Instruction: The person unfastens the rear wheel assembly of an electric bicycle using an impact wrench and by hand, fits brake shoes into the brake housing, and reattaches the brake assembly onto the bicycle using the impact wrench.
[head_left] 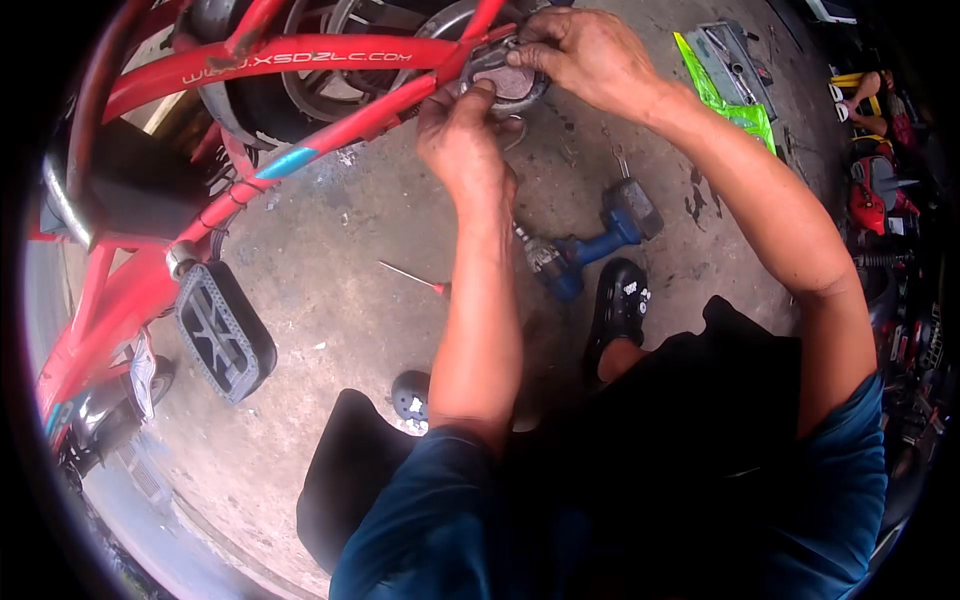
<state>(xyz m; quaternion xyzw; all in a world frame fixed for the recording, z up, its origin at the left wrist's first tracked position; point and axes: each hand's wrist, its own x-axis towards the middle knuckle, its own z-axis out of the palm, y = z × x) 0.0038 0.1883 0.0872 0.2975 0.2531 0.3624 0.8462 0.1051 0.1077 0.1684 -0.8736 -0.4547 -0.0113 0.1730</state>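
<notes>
1. Stained concrete floor [330, 290] spreads beneath everything, probably handy as a place to set tools because it leaves the hands free.
2. Far left, a red frame [150, 90] with white lettering runs up toward the hands. A grey pedal [222, 335] juts from its side, presumably angled that way by its mounting.
3. Between the frame and the left forearm, a thin screwdriver [415, 278] lies flat, likely kept within easy reach.
4. Left hand [462, 138]: its grip is nearly closed, with the thumb on the near edge of the round part and the fingers bent behind, seemingly to steady it.
5. At the frame's upper end sits the round part [510, 84], a pale disc inside a darker ring, between the two hands; its underside is hidden.
6. Below, a blue power drill [575, 255] rests on its side, apparently put down because both hands are occupied.
7. Right hand [595, 60]: its grip is pinched on the far edge, thumb against bent fingers, perhaps balancing the opposite hold. How hard either presses, I cannot tell.
8. Farther right, a grey tool tray [735, 65] lies beside a lime-green sheet [700, 90], likely parked aside to spare working space.
</notes>
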